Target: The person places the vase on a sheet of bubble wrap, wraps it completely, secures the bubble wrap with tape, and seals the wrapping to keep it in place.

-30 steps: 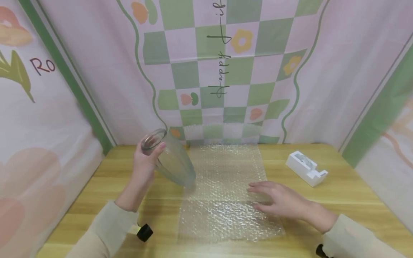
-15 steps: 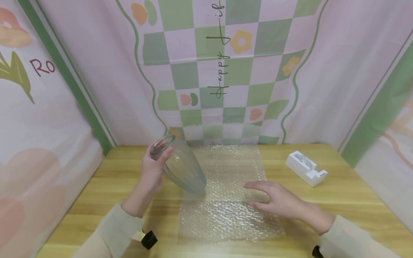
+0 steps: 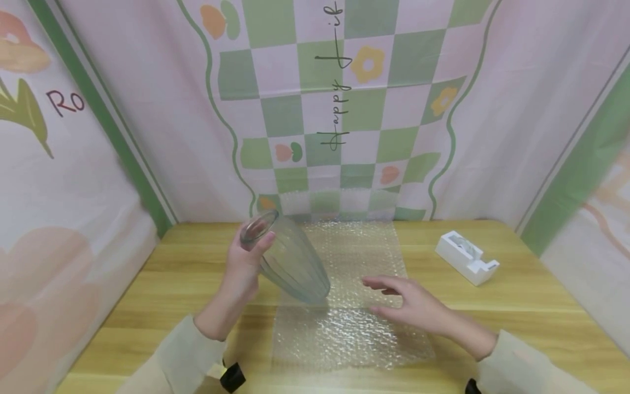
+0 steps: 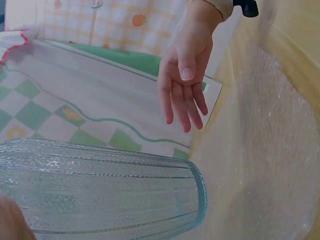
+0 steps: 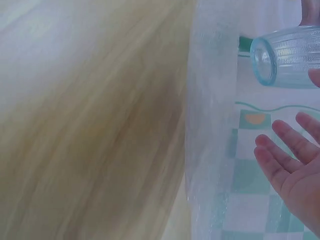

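My left hand (image 3: 243, 268) grips a clear ribbed glass vase (image 3: 297, 260) near its rim, thumb on the near side. The vase is tilted, its mouth toward the upper left and its base toward the lower right, over a sheet of bubble wrap (image 3: 354, 334). In the left wrist view the ribbed side and thick base of the vase (image 4: 115, 190) show large. My right hand (image 3: 413, 303) hovers over the right part of the bubble wrap, fingers relaxed and apart, holding nothing. The right wrist view shows its open palm (image 5: 300, 175) facing the vase base (image 5: 287, 57).
A white tape dispenser (image 3: 467, 257) stands at the right on the wooden table (image 3: 512, 317). Behind the table hangs a curtain (image 3: 369, 109) with green checks, and the far end of the bubble wrap leans up against it.
My left hand has carried the tilted vase right and slightly nearer, farther over the bubble wrap. My right hand has shifted a little left, toward the vase.
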`<action>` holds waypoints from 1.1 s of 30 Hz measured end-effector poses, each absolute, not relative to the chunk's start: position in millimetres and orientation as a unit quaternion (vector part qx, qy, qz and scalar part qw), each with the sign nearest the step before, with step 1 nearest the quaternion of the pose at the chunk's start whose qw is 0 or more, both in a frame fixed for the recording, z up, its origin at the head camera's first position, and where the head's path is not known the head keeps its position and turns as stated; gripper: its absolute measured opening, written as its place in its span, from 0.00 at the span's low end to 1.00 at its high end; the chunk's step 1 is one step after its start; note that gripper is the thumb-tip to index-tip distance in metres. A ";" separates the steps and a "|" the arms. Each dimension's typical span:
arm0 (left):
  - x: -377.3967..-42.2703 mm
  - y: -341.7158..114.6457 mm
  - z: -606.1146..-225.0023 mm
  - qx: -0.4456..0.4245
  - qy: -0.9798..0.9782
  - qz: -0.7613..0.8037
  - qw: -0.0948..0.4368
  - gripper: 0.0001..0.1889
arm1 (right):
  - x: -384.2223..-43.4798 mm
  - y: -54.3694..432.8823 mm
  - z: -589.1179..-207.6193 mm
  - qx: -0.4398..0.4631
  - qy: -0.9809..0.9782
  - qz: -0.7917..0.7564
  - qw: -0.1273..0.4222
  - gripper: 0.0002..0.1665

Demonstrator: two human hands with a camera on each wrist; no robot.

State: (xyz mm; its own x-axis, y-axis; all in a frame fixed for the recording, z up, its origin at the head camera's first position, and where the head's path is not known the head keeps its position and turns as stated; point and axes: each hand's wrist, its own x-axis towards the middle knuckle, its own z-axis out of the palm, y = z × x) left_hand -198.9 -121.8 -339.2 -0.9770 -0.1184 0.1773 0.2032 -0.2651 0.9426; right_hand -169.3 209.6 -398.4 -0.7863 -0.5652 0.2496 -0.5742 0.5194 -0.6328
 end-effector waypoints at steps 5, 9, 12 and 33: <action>-196.2 -116.9 -342.5 -0.045 -0.595 -0.797 0.091 0.42 | -169.9 201.3 -399.4 0.318 -0.844 0.431 -0.016 0.32; -195.4 -112.7 -346.4 -0.049 -0.589 -0.802 0.091 0.43 | -171.5 194.3 -401.5 0.308 -0.825 0.472 -0.029 0.35; -193.7 -109.5 -349.3 -0.054 -0.584 -0.805 0.089 0.44 | -173.6 189.7 -404.2 0.309 -0.812 0.494 -0.043 0.40; -185.0 -96.6 -364.8 -0.073 -0.537 -0.840 0.006 0.56 | -180.4 172.7 -418.3 0.279 -0.764 0.568 -0.122 0.64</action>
State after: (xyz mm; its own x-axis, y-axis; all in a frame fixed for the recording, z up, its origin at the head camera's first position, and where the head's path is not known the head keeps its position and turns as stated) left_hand -185.0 -96.6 -364.8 -0.9891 0.0688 0.1299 0.0890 -0.4233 0.9016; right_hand -180.4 172.7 -418.3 -0.8149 -0.5647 0.1310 -0.2881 0.1984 -0.9368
